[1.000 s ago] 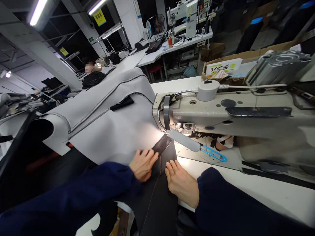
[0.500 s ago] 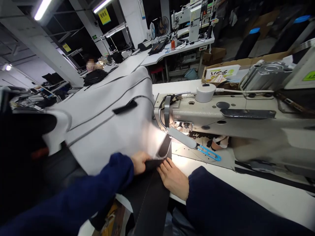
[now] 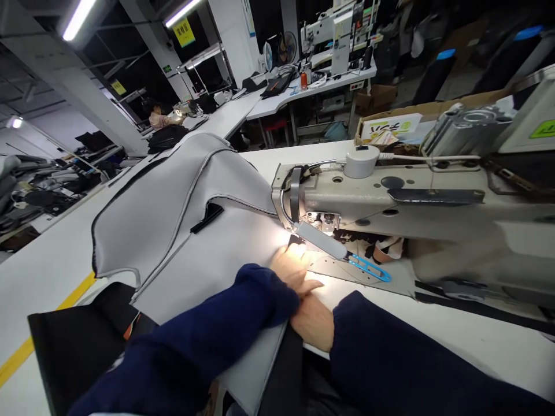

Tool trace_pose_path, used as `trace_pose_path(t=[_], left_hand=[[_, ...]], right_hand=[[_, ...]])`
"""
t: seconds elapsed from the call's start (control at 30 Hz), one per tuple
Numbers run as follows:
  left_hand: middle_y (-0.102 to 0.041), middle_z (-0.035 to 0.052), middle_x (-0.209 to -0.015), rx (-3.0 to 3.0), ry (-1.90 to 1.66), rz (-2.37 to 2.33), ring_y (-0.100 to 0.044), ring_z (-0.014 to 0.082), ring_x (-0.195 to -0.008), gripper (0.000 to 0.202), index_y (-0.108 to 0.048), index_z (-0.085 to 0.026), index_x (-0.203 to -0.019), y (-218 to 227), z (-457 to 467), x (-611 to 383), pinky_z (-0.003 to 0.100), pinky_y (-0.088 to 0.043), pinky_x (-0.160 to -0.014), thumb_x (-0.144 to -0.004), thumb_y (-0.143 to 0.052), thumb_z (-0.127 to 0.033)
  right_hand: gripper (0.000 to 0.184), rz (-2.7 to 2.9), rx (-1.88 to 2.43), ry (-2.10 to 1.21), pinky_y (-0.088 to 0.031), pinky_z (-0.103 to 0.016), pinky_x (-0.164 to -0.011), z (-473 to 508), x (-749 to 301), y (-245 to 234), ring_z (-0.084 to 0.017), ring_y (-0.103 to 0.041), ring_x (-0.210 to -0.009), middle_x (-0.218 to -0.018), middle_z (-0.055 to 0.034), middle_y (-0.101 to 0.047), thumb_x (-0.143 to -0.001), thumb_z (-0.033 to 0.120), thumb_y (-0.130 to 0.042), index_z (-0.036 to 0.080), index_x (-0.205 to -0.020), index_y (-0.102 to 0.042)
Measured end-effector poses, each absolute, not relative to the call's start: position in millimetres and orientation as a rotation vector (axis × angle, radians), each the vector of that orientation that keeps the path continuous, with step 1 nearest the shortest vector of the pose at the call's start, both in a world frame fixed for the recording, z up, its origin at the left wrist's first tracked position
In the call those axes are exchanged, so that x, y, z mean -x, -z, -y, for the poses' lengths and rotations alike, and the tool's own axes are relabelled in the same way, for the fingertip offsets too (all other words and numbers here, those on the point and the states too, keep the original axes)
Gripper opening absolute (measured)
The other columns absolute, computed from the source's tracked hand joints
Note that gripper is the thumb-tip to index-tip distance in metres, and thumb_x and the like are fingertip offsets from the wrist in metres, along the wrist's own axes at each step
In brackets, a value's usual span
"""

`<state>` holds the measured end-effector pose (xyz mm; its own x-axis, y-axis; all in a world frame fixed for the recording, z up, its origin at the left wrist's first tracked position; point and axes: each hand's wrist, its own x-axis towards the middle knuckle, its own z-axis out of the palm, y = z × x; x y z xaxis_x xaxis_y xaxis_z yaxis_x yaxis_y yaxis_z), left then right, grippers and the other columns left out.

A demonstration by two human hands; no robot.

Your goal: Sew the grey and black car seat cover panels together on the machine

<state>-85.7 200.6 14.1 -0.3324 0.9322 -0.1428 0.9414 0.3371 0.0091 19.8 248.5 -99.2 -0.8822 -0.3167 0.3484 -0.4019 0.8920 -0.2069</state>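
Observation:
My left hand (image 3: 291,267) lies on a light grey fabric panel (image 3: 236,240) just in front of the sewing machine's needle area (image 3: 323,222). Its fingers reach up to the lit edge of the fabric and the thumb sticks out to the right, apart from them. Beneath the left wrist is my right hand (image 3: 314,322), its fingers hidden by the left hand and sleeve. A black fabric strip (image 3: 284,370) hangs over the table edge below the hands. Dark piping runs along the panel's seams, and a short black tab (image 3: 207,218) sits on it.
A grey and blue thread snipper (image 3: 368,267) rests across the machine bed. Behind the machine stands a cardboard box (image 3: 407,107) with papers. Black fabric (image 3: 73,341) lies at lower left by yellow tape (image 3: 17,361). One person sits at a far machine.
My left hand has moved right and forward to the needle area, crossing over my right hand. The grey panel has turned over onto the black strip and spread lower on the table.

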Motion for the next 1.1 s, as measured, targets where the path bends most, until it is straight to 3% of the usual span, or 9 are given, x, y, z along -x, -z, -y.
trace_pose_path(t=[0.1, 0.23, 0.37, 0.6, 0.87, 0.97, 1.1], left_hand=[[-0.048, 0.0137, -0.133, -1.689, 0.146, -2.614, -0.038, 0.0272, -0.125, 0.056, -0.050, -0.008, -0.124, 17, -199, 94, 0.039, -0.034, -0.102, -0.080, -0.054, -0.042], [-0.046, 0.0104, -0.138, -1.691, 0.173, -2.625, -0.036, 0.0258, -0.126, 0.058, -0.050, -0.010, -0.126, 26, -190, 103, 0.040, -0.035, -0.098, -0.073, -0.053, -0.034], [-0.046, 0.0092, -0.138, -1.666, 0.242, -2.566, -0.041, 0.0266, -0.119, 0.058, -0.051, -0.014, -0.124, 16, -194, 108, 0.042, -0.038, -0.090, -0.072, -0.054, -0.039], [-0.046, 0.0082, -0.138, -1.655, 0.239, -2.570, -0.041, 0.0278, -0.116, 0.059, -0.051, -0.018, -0.124, 21, -191, 118, 0.046, -0.035, -0.091, -0.075, -0.052, -0.051], [-0.046, 0.0066, -0.138, -1.665, 0.244, -2.548, -0.040, 0.0284, -0.115, 0.059, -0.053, -0.021, -0.122, 15, -194, 125, 0.046, -0.034, -0.092, -0.072, -0.054, -0.053], [-0.045, 0.0072, -0.138, -1.653, 0.211, -2.578, -0.040, 0.0288, -0.115, 0.060, -0.054, -0.020, -0.122, 15, -199, 126, 0.046, -0.034, -0.093, -0.071, -0.056, -0.051], [-0.033, 0.0097, -0.147, -1.616, 0.217, -2.600, -0.029, 0.0316, -0.128, 0.065, -0.049, -0.020, -0.130, 17, -192, 111, 0.051, -0.028, -0.101, -0.071, -0.059, -0.044]], right_hand=[[0.020, 2.748, -0.594, -0.319, -0.035, -0.057, -0.094, -249, -19, 95, -0.032, -0.055, -0.103, -0.098, -0.0137, -0.066, -0.086, 0.015, -0.050, 0.013, -0.094, -0.068], [0.018, 2.785, -0.647, -0.306, -0.031, -0.057, -0.093, -251, -18, 83, -0.029, -0.054, -0.096, -0.088, -0.0113, -0.064, -0.087, 0.014, -0.050, 0.013, -0.089, -0.068], [0.016, 2.827, -0.662, -0.341, -0.032, -0.055, -0.090, -254, -18, 74, -0.029, -0.051, -0.096, -0.089, -0.0116, -0.062, -0.087, 0.017, -0.051, 0.015, -0.086, -0.068], [0.018, 2.868, -0.738, -0.415, -0.024, -0.059, -0.098, -262, -20, 70, -0.031, -0.045, -0.105, -0.097, -0.0106, -0.061, -0.087, 0.019, -0.050, 0.019, -0.089, -0.069], [0.023, 3.064, -0.794, -0.472, -0.015, -0.063, -0.103, -267, -16, 51, -0.037, -0.044, -0.110, -0.101, -0.0124, -0.063, -0.079, 0.026, -0.056, 0.016, -0.095, -0.069], [0.033, 3.143, -0.790, -0.401, -0.007, -0.066, -0.105, -264, -20, 43, -0.042, -0.043, -0.115, -0.103, -0.0159, -0.063, -0.072, 0.027, -0.061, 0.012, -0.100, -0.069], [0.044, 3.090, -0.789, -0.316, -0.009, -0.069, -0.105, -246, -39, 51, -0.047, -0.038, -0.123, -0.115, -0.0211, -0.060, -0.068, 0.033, -0.066, 0.011, -0.106, -0.067]])
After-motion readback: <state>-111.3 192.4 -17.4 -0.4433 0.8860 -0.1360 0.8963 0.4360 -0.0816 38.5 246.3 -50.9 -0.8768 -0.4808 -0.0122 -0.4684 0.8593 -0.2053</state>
